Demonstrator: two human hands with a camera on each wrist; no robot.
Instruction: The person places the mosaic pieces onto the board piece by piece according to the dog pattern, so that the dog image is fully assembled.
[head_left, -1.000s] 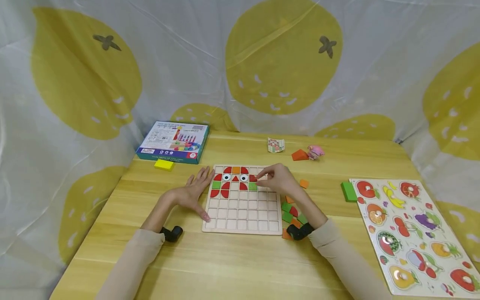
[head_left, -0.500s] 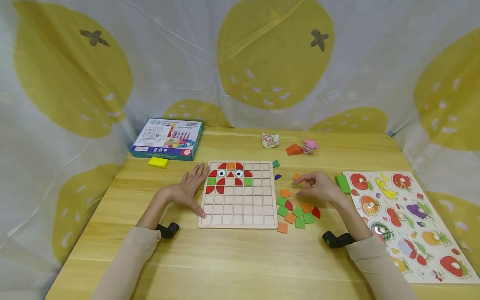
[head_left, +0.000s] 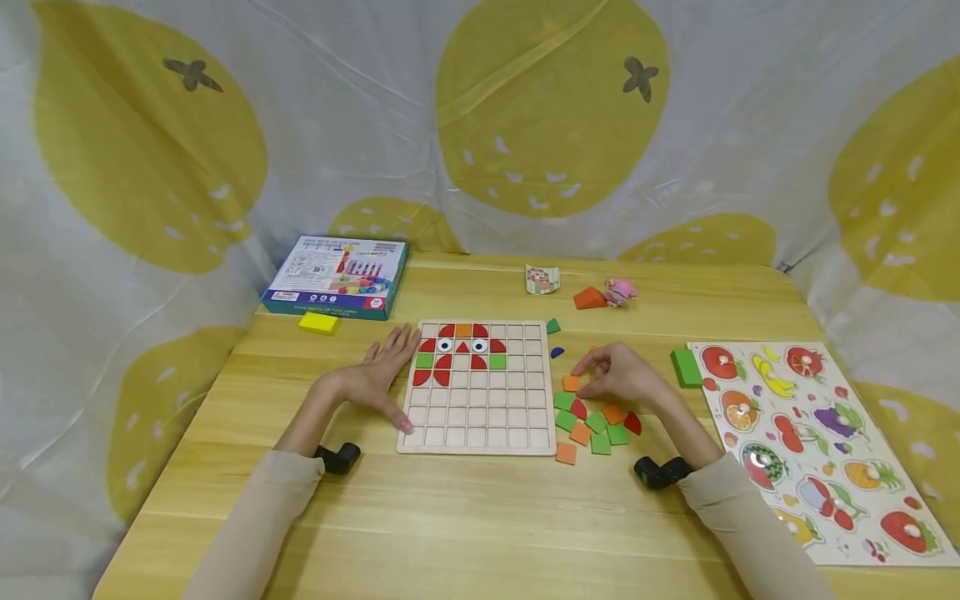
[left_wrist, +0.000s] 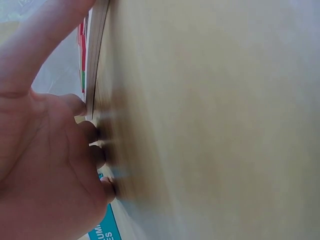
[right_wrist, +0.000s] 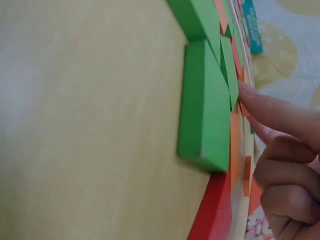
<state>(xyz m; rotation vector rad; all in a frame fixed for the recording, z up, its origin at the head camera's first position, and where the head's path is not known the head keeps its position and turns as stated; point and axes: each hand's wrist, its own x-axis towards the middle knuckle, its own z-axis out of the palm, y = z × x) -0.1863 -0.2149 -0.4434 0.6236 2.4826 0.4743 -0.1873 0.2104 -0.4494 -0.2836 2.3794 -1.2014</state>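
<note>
Orange tile (head_left: 571,383): on counter (head_left: 480,517), just right of grid board (head_left: 487,417); square, no long axis. Right hand (head_left: 621,373), nearer, pinches it from its right; left hand (head_left: 372,382), spread, rests at board's left edge.

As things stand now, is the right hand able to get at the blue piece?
Probably yes: the blue piece lies uncovered beside the board, near the right hand, and no tile seems to block the way between them.
</note>
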